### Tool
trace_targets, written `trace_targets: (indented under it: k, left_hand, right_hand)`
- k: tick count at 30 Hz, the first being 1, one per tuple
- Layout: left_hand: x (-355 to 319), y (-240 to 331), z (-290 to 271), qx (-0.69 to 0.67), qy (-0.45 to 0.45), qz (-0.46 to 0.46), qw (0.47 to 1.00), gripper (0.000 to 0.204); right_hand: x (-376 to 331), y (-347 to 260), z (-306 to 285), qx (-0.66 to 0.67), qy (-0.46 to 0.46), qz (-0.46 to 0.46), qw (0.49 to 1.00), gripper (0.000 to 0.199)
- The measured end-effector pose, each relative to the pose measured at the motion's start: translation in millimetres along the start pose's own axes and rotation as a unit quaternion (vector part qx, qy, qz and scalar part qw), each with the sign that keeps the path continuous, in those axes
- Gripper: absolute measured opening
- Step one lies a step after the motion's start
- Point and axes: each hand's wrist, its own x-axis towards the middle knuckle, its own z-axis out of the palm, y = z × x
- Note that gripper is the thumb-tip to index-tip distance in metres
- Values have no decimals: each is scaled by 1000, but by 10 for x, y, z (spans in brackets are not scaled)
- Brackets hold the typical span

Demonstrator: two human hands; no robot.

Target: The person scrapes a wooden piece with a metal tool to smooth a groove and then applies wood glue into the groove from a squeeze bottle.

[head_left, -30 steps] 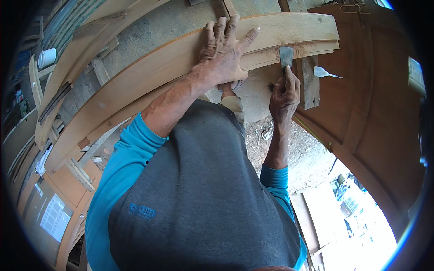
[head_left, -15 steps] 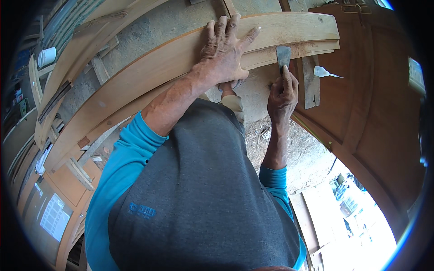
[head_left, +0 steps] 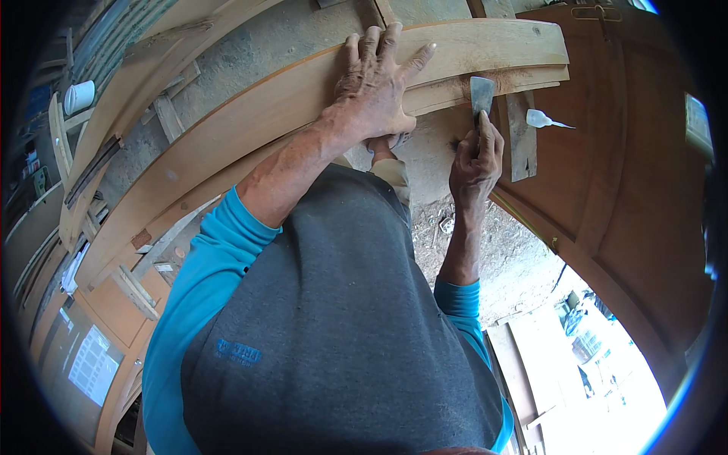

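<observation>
Right hand lowered scraper below curved board.

The person wears a grey vest over turquoise long sleeves, pushed up.

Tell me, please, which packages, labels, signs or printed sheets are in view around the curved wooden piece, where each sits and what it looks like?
White squeeze bottle: on the brown wooden panel right of the right hand, small, with a pointed nozzle, lying on its side.
White tub: far upper left among stacked wood, round, plain white.
Printed sheet: lower left on a wooden board, pale rectangular paper with rows of faint print.
Shirt emblem: small blue mark on the grey vest.
</observation>
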Motion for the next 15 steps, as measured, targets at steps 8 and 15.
trace_targets:
  k: [8,15]
  left_hand:
    - [16,-6,2,2,3,5,1000,125]
    - [2,-17,8,-2,12,12,1000,125]
  right_hand:
    - [-41,-30,83,-5,-13,-26,1000,50]
    - [50,47,-7,5,9,3,1000,54]
